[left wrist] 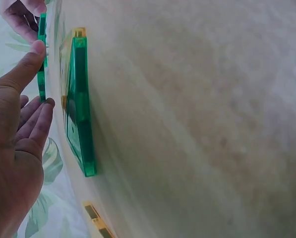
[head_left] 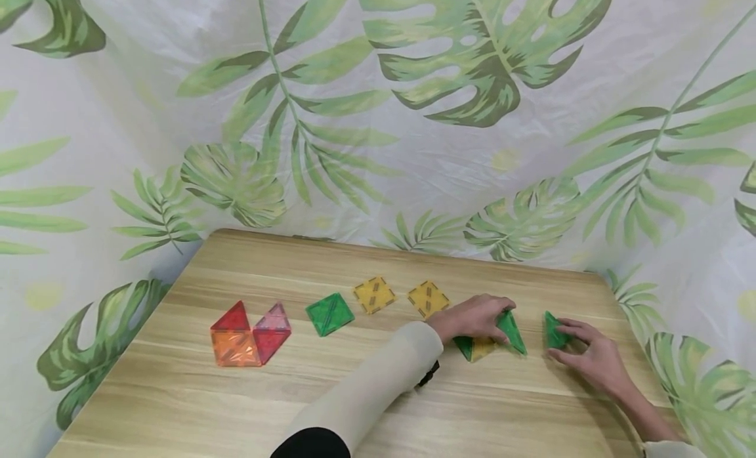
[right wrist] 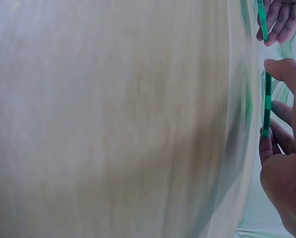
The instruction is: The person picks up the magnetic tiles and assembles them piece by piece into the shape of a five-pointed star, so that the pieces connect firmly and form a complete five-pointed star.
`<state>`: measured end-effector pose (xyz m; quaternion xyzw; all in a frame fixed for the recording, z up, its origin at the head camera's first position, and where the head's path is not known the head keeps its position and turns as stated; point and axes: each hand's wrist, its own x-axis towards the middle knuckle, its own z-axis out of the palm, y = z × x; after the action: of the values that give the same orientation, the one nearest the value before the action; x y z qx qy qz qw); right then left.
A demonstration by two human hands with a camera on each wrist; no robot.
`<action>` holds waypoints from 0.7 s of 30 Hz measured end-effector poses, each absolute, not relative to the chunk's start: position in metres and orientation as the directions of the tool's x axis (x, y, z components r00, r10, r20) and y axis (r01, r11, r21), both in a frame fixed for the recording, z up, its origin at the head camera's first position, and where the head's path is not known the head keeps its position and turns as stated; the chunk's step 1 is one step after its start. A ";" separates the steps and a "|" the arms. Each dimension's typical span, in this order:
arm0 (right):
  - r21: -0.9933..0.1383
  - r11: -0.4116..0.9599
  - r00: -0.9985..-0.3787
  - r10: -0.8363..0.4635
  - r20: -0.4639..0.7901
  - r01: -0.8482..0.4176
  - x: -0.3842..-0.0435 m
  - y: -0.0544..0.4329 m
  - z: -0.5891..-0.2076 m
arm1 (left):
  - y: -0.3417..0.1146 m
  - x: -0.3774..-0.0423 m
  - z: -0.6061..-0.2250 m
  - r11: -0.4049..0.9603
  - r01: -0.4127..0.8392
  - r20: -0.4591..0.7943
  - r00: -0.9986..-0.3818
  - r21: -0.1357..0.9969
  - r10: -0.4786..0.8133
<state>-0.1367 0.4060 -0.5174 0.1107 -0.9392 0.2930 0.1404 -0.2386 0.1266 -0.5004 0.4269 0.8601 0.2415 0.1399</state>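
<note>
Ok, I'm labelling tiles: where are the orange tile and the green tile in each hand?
Orange tile [head_left: 237, 350]: head view, middle of its face.
Left green tile [head_left: 512, 332], in left hand [head_left: 472, 315]: head view, middle of visible face.
Right green tile [head_left: 553, 333], in right hand [head_left: 598, 362]: head view, middle of visible face.

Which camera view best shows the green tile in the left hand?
The head view: the green tile shows its face there, partly hidden by the left hand. Both wrist views show it edge-on, cropped in the right one.

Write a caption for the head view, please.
Left hand and right hand each hold a translucent green triangular plastic tile.
</note>
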 end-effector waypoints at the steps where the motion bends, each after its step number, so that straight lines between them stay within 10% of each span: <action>1: -0.522 0.800 -0.934 -0.129 0.334 -0.297 -0.137 0.405 -0.518 | 0.126 -0.239 -0.500 0.515 0.667 -0.034 -0.593 0.539 0.804; 21: -0.567 0.743 -0.930 -0.225 0.289 -0.356 -0.158 0.374 -0.524 | 0.113 -0.266 -0.510 0.474 0.623 -0.023 -0.591 0.622 0.807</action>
<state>-0.1576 0.3744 -0.5235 0.1565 -0.9279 0.3228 0.1013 -0.2660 0.1125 -0.5095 0.4237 0.8438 0.2888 0.1586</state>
